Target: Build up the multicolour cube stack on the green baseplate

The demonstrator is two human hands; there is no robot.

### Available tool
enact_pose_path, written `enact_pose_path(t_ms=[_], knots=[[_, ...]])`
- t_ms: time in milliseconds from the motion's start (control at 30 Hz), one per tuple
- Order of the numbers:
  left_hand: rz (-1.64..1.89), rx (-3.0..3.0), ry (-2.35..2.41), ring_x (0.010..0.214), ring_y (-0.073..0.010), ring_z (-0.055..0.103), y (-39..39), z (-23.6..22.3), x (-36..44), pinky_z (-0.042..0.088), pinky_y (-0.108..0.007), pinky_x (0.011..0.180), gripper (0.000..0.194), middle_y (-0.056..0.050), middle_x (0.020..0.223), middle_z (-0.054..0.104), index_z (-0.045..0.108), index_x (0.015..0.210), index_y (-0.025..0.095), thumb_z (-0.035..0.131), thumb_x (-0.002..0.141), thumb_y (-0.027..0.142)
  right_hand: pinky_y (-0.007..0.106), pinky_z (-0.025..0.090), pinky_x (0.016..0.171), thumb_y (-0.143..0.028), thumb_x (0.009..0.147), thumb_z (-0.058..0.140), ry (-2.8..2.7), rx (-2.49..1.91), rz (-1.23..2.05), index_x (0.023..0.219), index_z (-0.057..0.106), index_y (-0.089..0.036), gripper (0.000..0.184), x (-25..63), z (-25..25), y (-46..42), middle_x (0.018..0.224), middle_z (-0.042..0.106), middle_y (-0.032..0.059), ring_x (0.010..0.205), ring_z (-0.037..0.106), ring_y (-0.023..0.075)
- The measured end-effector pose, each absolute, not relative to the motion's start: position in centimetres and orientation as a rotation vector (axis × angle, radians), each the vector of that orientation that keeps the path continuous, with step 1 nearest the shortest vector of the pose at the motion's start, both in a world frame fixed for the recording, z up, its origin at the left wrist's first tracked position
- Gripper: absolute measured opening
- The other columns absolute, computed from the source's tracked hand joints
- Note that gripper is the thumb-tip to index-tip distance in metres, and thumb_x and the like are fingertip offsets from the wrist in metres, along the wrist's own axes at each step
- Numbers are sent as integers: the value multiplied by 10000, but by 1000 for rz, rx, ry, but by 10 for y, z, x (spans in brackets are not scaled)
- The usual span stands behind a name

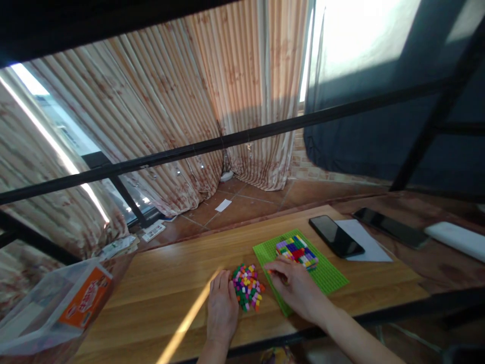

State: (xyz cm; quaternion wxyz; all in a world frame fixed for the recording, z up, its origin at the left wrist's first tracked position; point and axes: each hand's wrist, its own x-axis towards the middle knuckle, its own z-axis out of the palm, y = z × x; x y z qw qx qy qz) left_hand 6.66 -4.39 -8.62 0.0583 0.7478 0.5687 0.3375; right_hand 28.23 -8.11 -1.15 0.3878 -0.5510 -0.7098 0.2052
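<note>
My left hand (223, 307) lies flat on the wooden table, its fingers stretched out along the left side of a loose pile of small toy bricks (248, 287) in many colours. Over the left part of a green baseplate (329, 280), my right hand (297, 288) is closed with curled fingers. A small orange brick (270, 271) shows at its fingertips. Just beyond that hand, a multicoloured brick build (297, 251) stands on the baseplate, several bricks wide, with red, blue, white and green on top. The hand hides its near left edge.
A black phone (335, 235) rests partly on white paper (369, 245) right of the baseplate. Farther right lie a dark flat device (390, 227) and a white object (456, 237). A clear plastic box (41, 308) with an orange label stands at left. A black rail (235, 139) crosses beyond the table (162, 283).
</note>
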Motion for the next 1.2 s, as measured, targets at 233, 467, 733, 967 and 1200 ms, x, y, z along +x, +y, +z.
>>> enact_pose_path(t_ms=[233,467,733,967,1200], knots=[[995,2303,1741,1119,-247,532,-43,-86,65,434,-480,992,339,-115,1140,615,598,1112,142,359,897,249,272,472,666,-314,794,486,-1362,-1635,352,848,682,-218,225,351,-7,-72,824,717,41,747,654,185],[951,2319,1747,1119,-252,535,-39,-87,63,432,-481,1000,344,-125,1139,618,608,1092,127,360,894,259,263,400,607,-294,831,457,-1508,-1973,135,827,693,-227,245,376,-22,-65,759,726,38,721,664,199],[974,2315,1736,1117,-251,537,-40,-87,64,436,-482,996,338,-118,1134,619,612,1083,141,360,896,267,260,322,548,-255,880,430,-1630,-2170,-72,878,665,-224,236,364,-26,-63,708,706,53,660,648,191],[971,2307,1753,1118,-254,536,-41,-86,65,433,-486,1000,335,-124,1133,618,616,1073,133,374,889,274,264,386,624,-261,808,518,-1538,-2000,-10,788,692,-238,177,371,-36,-56,795,716,34,746,644,193],[982,2336,1738,1111,-257,537,-41,-87,64,442,-492,986,324,-123,1131,618,619,1065,139,381,884,263,247,427,629,-249,786,502,-1476,-1933,58,755,709,-225,211,371,-34,-54,759,728,16,697,660,166]])
